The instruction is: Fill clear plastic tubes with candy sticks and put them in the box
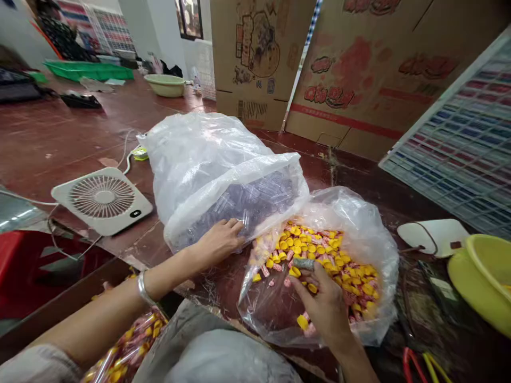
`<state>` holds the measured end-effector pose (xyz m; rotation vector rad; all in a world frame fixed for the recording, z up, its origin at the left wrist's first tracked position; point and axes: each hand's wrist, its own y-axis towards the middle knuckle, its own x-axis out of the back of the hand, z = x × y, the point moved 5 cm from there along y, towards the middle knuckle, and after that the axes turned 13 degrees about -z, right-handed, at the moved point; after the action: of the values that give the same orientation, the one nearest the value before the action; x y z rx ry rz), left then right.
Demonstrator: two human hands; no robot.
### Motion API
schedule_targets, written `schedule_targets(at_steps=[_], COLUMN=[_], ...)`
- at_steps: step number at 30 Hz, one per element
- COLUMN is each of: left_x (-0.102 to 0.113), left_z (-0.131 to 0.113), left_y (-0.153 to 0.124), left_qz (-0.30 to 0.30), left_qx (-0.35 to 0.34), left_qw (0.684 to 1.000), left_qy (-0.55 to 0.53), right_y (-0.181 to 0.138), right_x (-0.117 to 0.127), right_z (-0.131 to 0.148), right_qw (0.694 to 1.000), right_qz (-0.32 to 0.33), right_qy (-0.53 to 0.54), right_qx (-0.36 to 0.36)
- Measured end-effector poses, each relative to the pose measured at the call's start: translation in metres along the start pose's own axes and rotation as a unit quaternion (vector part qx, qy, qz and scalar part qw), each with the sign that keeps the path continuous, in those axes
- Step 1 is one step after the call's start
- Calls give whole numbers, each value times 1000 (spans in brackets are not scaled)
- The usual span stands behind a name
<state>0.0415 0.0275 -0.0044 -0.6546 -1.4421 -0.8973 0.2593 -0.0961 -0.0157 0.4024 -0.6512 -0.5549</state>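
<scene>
While the left hand (219, 239) rests over the near rim of a white woven sack (203, 138), its fingertips lie at clear plastic tubes (259, 197) heaped inside the sack's open mouth; whether the fingers close on any tube cannot be told. Right hand (325, 300): over the near half of a transparent plastic bag (351, 213), thumb and fingers curled toward each other, a grey sleeve-like wrap (304, 264) apparently on one finger. One yellow cap (294, 272) sits at these fingertips; pinched or merely beneath them, cannot tell. Bag contents: many yellow caps (319, 249) mixed with pink patterned pieces (265, 271), massed from the bag's far left edge to its right edge, thinner toward the near left corner, where bare plastic shows. Sack and bag stand side by side on the dark red floor (48, 138), the sack's right corner touching or almost touching the bag's far edge. White square fan (106, 197) on the floor, left of the sack. Second filled bag (131, 340), similar yellow and pink contents, below the left forearm, which wears a silver-coloured bangle (142, 287). Yellow basin (475, 271) right of the transparent bag; printed cardboard (255, 58) upright behind the sack.
</scene>
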Motion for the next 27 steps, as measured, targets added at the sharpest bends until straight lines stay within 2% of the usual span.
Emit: schedule_targets(at_steps=[3,5,6,9,13,14,15,17,19,21,23,24,27], left_x=[10,16,18,20,8,2,-3,-13,-21,-26,-28,-28,-22], left_z=[-6,-17,-25,-49,-67,-70,-72,-76,-78,-79,-84,-87,-100], left_y=[-3,-7,-10,-19,-28,-30,-31,-32,-33,-34,-33,-32,-27], left_qz=[-69,-95,-98,-86,-72,-63,-55,-48,-70,-96,-107,-103,-60], left_qx=[27,46,56,103,196,214,231,267,305,336,352,353,317], left_qw=[995,977,959,881,791,759,718,610,503,428,387,377,380], left_qy=[-69,-184,-260,-453,-576,-611,-655,-745,-806,-834,-845,-850,-867], right_y=[-2,-4,-5,-5,-4,-5,-5,-8,-11,-14,-14,-14,-11], right_x=[0,-1,-1,-5,-10,-9,-7,-1,5,10,11,10,5], right_z=[20,30,34,41,47,46,44,38,33,35,43,48,61], right_qw=[998,994,992,989,993,994,994,994,992,990,989,989,989], right_qz=[-35,-70,-87,-96,-49,-46,-51,-72,-97,-118,-119,-111,-69], right_qy=[60,80,86,101,87,79,74,72,75,73,61,53,39], right_qx=[-3,7,14,38,63,64,59,36,17,27,62,81,129])
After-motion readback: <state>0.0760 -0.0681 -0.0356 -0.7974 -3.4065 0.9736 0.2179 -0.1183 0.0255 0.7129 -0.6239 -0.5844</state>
